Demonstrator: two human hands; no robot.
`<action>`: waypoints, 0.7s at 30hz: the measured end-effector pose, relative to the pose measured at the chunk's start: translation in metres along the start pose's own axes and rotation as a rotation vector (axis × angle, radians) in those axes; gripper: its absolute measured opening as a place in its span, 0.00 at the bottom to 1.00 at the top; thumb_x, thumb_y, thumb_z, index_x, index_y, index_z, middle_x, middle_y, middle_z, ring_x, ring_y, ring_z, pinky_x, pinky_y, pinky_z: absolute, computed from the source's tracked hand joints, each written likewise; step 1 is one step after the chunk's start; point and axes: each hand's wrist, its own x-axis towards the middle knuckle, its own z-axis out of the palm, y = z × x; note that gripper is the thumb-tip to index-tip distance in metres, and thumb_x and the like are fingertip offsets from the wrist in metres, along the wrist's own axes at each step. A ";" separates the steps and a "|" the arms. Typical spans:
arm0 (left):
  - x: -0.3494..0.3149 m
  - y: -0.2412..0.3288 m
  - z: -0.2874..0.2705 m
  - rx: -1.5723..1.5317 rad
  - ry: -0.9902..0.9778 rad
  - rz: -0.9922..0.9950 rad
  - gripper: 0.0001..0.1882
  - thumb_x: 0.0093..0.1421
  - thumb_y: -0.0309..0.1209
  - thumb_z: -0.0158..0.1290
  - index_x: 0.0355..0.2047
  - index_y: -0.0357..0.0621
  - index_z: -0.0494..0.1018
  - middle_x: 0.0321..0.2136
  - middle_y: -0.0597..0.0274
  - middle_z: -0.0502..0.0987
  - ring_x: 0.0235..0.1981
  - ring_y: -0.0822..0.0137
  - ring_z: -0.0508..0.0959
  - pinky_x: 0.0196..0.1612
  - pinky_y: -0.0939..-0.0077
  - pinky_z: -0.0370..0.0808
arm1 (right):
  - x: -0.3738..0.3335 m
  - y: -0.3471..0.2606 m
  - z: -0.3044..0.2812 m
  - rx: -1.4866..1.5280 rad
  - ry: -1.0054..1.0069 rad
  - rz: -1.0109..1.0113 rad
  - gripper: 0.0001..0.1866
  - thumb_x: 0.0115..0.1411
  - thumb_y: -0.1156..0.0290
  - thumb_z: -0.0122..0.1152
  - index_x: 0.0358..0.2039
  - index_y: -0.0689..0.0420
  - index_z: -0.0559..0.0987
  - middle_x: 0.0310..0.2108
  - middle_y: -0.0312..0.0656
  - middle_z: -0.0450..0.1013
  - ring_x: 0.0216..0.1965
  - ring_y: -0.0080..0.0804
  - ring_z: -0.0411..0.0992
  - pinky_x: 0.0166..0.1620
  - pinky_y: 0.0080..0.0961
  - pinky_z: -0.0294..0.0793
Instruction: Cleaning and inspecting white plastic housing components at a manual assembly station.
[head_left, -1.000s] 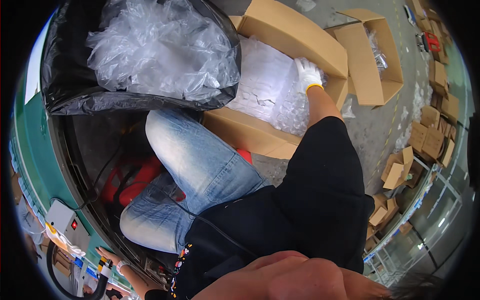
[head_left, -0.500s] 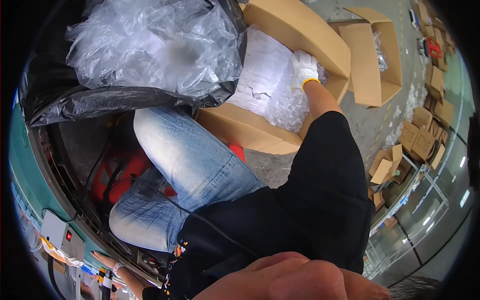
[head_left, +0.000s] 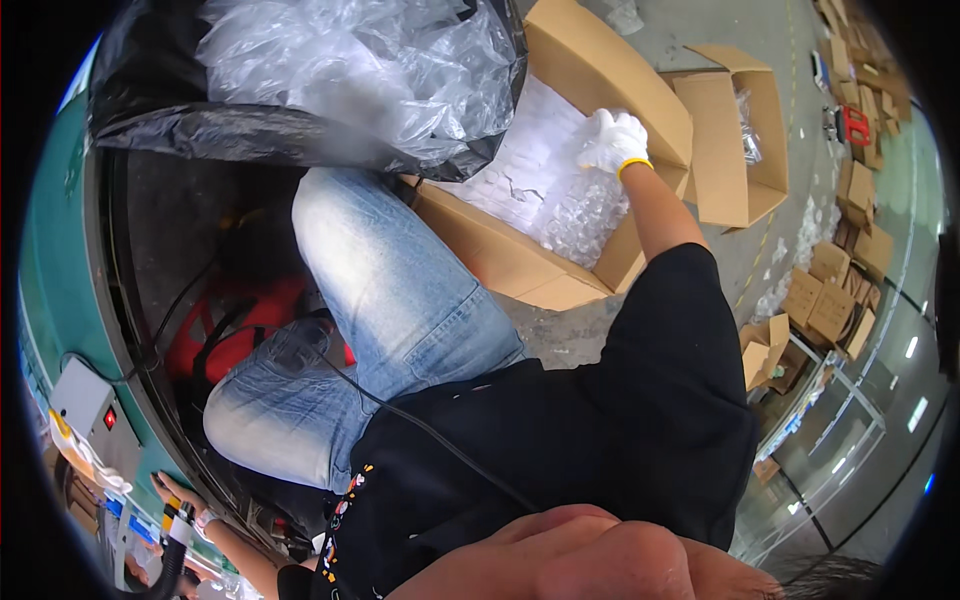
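Grip, right hand (head_left: 612, 140): white work glove with a yellow cuff, fingers curled down onto the white packing sheet (head_left: 530, 165) and the clear bubble wrap (head_left: 585, 215) inside the open cardboard box (head_left: 500, 260); whether the fingers actually pinch the material cannot be told; grip, left hand: not seen in the head view; the large blurred skin-toned shape (head_left: 590, 560) at the lower edge is too close to identify; open cardboard box: brown, flaps raised, lying on the concrete floor (head_left: 760, 250) just beside the person's jeans-clad knee (head_left: 390, 290), filled with the white sheet and bubble wrap; black bin bag (head_left: 250, 130): to the left of the box, touching its near flap, stuffed with crumpled clear plastic film (head_left: 350, 60); second cardboard box (head_left: 725, 130): open, to the right of the first, holding a small clear bag; further flattened and stacked cartons (head_left: 830, 290): scattered along the floor to the right; red item (head_left: 225, 320): below the knee in shadow; grey switch box (head_left: 85, 405): lower left, mounted on a green frame; another person's hand (head_left: 175, 495): lower left, at a hose-like tool.
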 end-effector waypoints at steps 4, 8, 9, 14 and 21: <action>0.059 -0.036 -0.030 0.400 0.019 0.327 0.37 0.71 0.59 0.47 0.63 0.37 0.69 0.58 0.40 0.76 0.56 0.44 0.76 0.60 0.59 0.71 | -0.032 0.004 -0.035 0.173 0.105 -0.069 0.48 0.31 0.49 0.75 0.58 0.50 0.75 0.59 0.56 0.69 0.62 0.56 0.67 0.63 0.45 0.68; 0.090 -0.044 -0.005 0.308 0.151 -0.138 0.32 0.68 0.57 0.52 0.50 0.35 0.78 0.45 0.41 0.81 0.48 0.41 0.79 0.53 0.51 0.75 | -0.083 -0.029 -0.113 0.115 0.395 -0.266 0.37 0.36 0.51 0.75 0.50 0.48 0.82 0.47 0.49 0.79 0.52 0.50 0.76 0.59 0.42 0.74; 0.077 -0.049 0.012 0.333 0.342 0.000 0.30 0.64 0.53 0.55 0.39 0.30 0.79 0.44 0.33 0.80 0.44 0.33 0.79 0.48 0.44 0.74 | -0.097 -0.042 -0.142 0.072 0.410 -0.301 0.35 0.37 0.51 0.75 0.49 0.49 0.82 0.47 0.48 0.79 0.51 0.50 0.77 0.59 0.42 0.74; 0.057 0.055 0.039 0.131 0.307 0.194 0.31 0.63 0.51 0.58 0.54 0.36 0.76 0.49 0.37 0.78 0.54 0.38 0.76 0.60 0.52 0.71 | -0.179 -0.101 -0.249 0.220 0.688 -0.623 0.32 0.46 0.52 0.78 0.49 0.56 0.82 0.47 0.49 0.82 0.52 0.43 0.79 0.60 0.36 0.74; -0.002 0.140 -0.010 0.128 0.275 -0.262 0.34 0.66 0.60 0.50 0.67 0.60 0.67 0.70 0.57 0.62 0.72 0.55 0.59 0.62 0.22 0.54 | -0.224 -0.297 -0.398 0.482 0.615 -1.110 0.38 0.51 0.57 0.74 0.59 0.63 0.74 0.54 0.48 0.78 0.55 0.38 0.76 0.60 0.33 0.72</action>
